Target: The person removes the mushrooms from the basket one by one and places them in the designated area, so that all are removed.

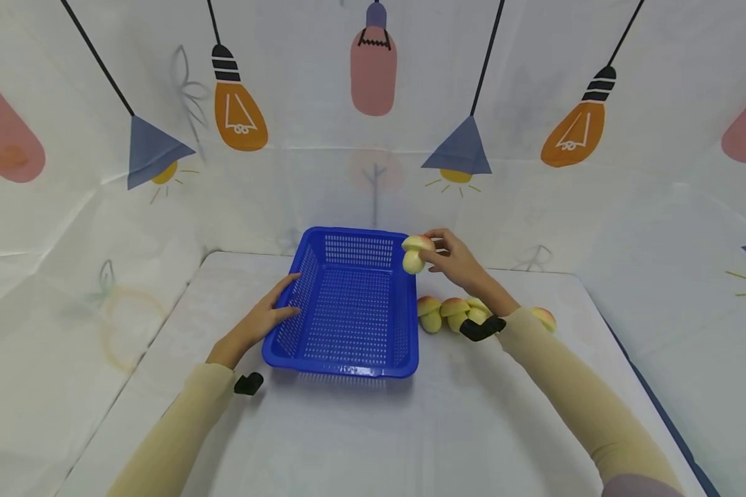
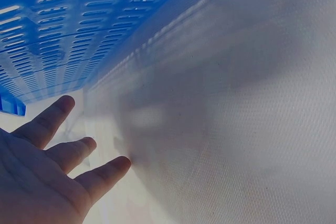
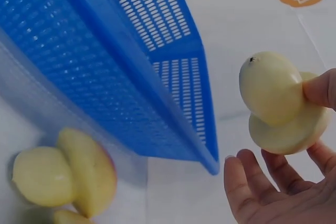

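A blue plastic basket (image 1: 348, 369) with slotted walls stands on the white table, its inside bare. My left hand (image 1: 260, 319) is at its left rim, with straight fingers; in the left wrist view three spread fingers (image 2: 102, 179) show beside the basket's slotted wall (image 2: 68, 30). Beside the basket's far right corner, my right hand (image 1: 452, 259) pinches a toy mushroom (image 1: 414, 254), pale yellow with a reddish tint on its cap. The right wrist view shows this mushroom (image 3: 270, 90) between thumb and fingers, just outside the rim.
More toy mushrooms (image 1: 430, 315) lie in a row right of the basket, partly hidden by my right forearm; one (image 1: 543, 318) shows beyond the sleeve. A white sheet (image 1: 311, 179) printed with lamps and bulbs hangs behind the table (image 1: 373, 442).
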{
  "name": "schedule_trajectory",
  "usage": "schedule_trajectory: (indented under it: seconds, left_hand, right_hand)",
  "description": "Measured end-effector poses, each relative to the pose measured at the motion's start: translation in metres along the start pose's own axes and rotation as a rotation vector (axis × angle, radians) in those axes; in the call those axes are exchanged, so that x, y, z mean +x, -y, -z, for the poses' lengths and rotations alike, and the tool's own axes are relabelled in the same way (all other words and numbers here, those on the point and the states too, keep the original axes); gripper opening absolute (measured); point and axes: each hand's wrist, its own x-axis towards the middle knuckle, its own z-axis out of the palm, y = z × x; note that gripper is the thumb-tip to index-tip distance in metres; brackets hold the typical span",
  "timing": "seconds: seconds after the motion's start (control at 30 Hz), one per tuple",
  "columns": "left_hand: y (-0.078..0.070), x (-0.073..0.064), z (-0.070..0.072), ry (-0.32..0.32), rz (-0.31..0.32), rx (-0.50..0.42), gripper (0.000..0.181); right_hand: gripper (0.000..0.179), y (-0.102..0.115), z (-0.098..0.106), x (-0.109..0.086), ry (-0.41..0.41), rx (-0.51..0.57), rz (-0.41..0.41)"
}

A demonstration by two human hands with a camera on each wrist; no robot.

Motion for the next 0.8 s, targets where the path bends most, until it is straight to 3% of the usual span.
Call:
schedule_trajectory:
  seconds: [0.43,0.8]
  left_hand:
    - [0.001,0.002,-0.001,-0.002,0.019,0.004,0.078]
    - [0.003,0.000,-0.001,-0.002,0.030,-0.005,0.078]
  right_hand:
    - [0.052,-0.030,0.027,-0.028,-0.005,0.069,0.007]
    - [0.055,-0.040,0.059,-0.062,-0.031,0.036,-0.021]
